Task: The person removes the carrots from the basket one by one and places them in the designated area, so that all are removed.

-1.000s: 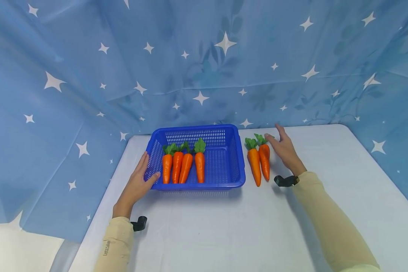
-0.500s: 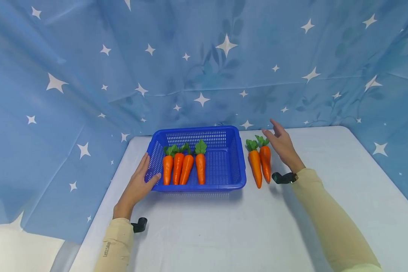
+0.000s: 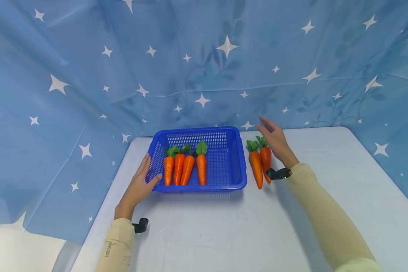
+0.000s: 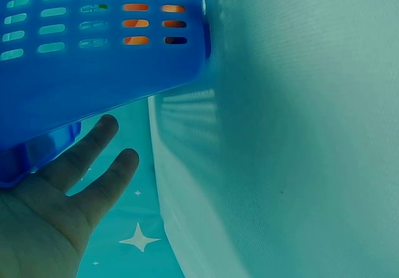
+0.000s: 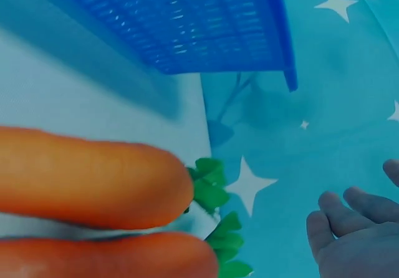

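Left hand: the left hand (image 3: 138, 187) lay flat against the near-left corner of the blue perforated plastic basket (image 3: 238, 158), fingers straight along its left wall, thumb on the front rim; it steadied the basket and clenched nothing.
Right hand: the right hand (image 3: 274, 140) hovered released, fingers spread and relaxed, just above and beyond the leafy tops of two loose carrots; it grasped nothing, and I could not tell whether it brushed the leaves.
Loose carrots: two orange toy carrots with green leaf tops (image 3: 260, 162) lay side by side on the desk, touching each other, just left of the right hand and just outside the basket's right wall.
Carrots in basket: four more orange carrots (image 3: 184, 168) lay in the left half of the basket, close beside the left hand's thumb.
Progress: judging by the layout, four carrots were in and two were left outside; the basket's right half held room.
Axis: every carrot lay lengthwise away from the person, leaves toward the far side, pointed tips toward the person.
Desk: a white cloth-covered desk (image 3: 224, 234) carried everything.
Backdrop: blue fabric printed with white stars (image 3: 88, 75) hung beyond and beside both hands.
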`<action>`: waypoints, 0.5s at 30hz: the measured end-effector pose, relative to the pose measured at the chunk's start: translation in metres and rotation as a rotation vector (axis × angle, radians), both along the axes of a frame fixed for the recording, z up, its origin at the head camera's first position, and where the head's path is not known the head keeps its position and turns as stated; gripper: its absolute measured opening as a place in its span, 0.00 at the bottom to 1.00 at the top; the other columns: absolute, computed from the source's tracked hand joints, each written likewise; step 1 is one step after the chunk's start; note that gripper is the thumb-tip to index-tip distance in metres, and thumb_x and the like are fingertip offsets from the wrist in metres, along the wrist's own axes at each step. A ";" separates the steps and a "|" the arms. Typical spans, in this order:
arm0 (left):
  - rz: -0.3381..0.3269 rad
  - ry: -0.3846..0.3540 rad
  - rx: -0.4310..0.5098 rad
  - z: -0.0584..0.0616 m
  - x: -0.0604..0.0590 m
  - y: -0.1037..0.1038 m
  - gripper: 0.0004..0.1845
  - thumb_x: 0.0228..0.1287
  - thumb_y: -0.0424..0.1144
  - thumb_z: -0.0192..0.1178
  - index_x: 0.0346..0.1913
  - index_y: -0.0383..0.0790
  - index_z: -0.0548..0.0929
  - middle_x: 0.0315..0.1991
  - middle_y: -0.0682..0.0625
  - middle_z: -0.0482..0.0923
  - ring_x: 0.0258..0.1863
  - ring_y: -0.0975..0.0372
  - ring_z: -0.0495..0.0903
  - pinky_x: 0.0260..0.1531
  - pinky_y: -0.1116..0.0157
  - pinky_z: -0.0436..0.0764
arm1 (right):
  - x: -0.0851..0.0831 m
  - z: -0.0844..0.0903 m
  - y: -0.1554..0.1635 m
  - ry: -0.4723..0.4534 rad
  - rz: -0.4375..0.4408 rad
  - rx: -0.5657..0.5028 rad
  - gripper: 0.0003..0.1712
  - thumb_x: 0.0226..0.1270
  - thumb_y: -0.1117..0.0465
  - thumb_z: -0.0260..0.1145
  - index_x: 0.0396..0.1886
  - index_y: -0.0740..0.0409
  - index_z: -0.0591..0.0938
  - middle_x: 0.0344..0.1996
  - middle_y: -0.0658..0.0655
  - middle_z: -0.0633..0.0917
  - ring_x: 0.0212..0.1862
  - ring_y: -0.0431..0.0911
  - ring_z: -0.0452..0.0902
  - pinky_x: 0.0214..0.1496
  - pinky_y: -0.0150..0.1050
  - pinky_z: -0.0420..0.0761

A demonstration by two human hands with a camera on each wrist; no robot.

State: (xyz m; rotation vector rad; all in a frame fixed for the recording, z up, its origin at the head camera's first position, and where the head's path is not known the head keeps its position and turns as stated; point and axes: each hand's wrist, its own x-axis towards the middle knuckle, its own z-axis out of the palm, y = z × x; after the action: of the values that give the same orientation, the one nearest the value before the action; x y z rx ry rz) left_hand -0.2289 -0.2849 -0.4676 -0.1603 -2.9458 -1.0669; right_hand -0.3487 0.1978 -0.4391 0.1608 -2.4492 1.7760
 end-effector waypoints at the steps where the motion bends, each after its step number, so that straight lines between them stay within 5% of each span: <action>1: 0.001 0.000 0.002 0.000 0.000 0.000 0.47 0.81 0.52 0.57 0.88 0.41 0.43 0.89 0.44 0.35 0.85 0.40 0.42 0.77 0.32 0.49 | 0.000 0.002 -0.001 0.003 0.004 -0.004 0.40 0.85 0.43 0.57 0.85 0.58 0.63 0.81 0.64 0.66 0.81 0.61 0.60 0.81 0.62 0.61; 15: -0.014 0.001 -0.005 0.000 -0.001 -0.002 0.48 0.80 0.54 0.56 0.88 0.40 0.42 0.89 0.43 0.35 0.85 0.39 0.42 0.77 0.32 0.49 | -0.005 0.024 -0.027 -0.002 0.083 -0.059 0.38 0.84 0.43 0.58 0.84 0.55 0.67 0.78 0.62 0.72 0.76 0.58 0.70 0.78 0.58 0.68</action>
State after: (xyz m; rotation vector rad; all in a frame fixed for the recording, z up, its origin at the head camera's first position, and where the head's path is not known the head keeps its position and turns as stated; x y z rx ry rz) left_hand -0.2296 -0.2871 -0.4676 -0.1812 -2.9507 -1.0611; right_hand -0.3537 0.1710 -0.4149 0.2598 -2.4219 1.8795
